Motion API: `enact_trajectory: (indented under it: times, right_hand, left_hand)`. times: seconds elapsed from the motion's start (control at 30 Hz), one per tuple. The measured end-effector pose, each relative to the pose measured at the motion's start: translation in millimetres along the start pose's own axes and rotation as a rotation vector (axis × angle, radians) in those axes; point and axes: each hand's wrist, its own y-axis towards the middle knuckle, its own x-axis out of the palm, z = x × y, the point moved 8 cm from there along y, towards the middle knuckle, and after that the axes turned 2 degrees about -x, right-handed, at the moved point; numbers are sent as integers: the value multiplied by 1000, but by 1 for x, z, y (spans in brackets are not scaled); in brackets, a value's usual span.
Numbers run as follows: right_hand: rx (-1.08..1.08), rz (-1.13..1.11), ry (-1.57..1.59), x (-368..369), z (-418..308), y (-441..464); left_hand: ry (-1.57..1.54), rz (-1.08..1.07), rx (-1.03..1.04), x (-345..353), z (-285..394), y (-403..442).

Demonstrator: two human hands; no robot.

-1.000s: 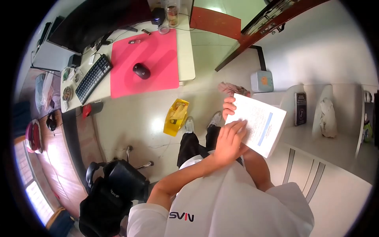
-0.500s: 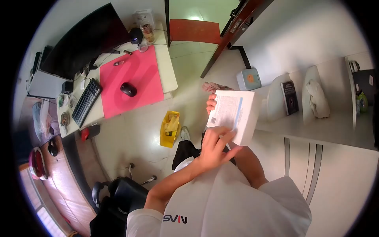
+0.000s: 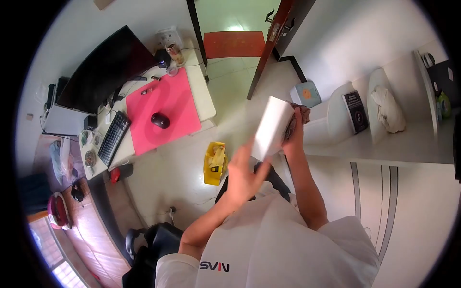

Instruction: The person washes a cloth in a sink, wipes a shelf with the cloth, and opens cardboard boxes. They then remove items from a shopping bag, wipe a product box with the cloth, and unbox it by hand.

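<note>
Gripping a white box (image 3: 272,128) with the right hand (image 3: 297,133), fingers closed on the side toward the shelf (image 3: 331,150). Holding it up well above the floor (image 3: 185,185), tilted, with a plain side face turned to view. Reaching the left hand (image 3: 241,180) to the near end of the box, partly open, thumb parted from fingers; too blurred to tell whether gripping or only just beside. Beyond that hand, down on the floor, a yellow container (image 3: 209,178). Off to the left, on the desk (image 3: 204,106), a black computer mouse (image 3: 160,120) on a pink desk mat (image 3: 175,132), with a black keyboard (image 3: 114,138) just beside. To the right, on the shelf, a leaning black book (image 3: 355,113) and a crumpled pale bag (image 3: 388,110).
</note>
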Motion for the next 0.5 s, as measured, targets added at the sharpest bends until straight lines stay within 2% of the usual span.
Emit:
enact_trajectory:
  times: [0.03, 0.07, 0.13, 0.2, 0.27, 0.43, 0.5]
  right_hand:
    - [-76, 38, -123, -4, -12, -2]
    - [-152, 76, -246, -7, -24, -4]
    - [-170, 75, -276, -4, -32, -10]
    - [-190, 73, -304, -1, -40, -15]
    - [-114, 28, -355, 1, -39, -17]
    - [50, 73, -258, -29, -14, -14]
    - [112, 93, -227, -29, -3, -22]
  left_hand:
    - [-7, 6, -124, -6, -7, 4]
    - [-175, 16, -224, -5, -25, 6]
    - [-356, 16, -321, -7, -56, 8]
    - [-407, 31, -355, -9, -62, 9]
    - [-459, 45, -393, -10, -69, 9]
    - [-586, 117, -467, -17, -70, 16]
    - [-602, 104, -393, -11, -59, 17]
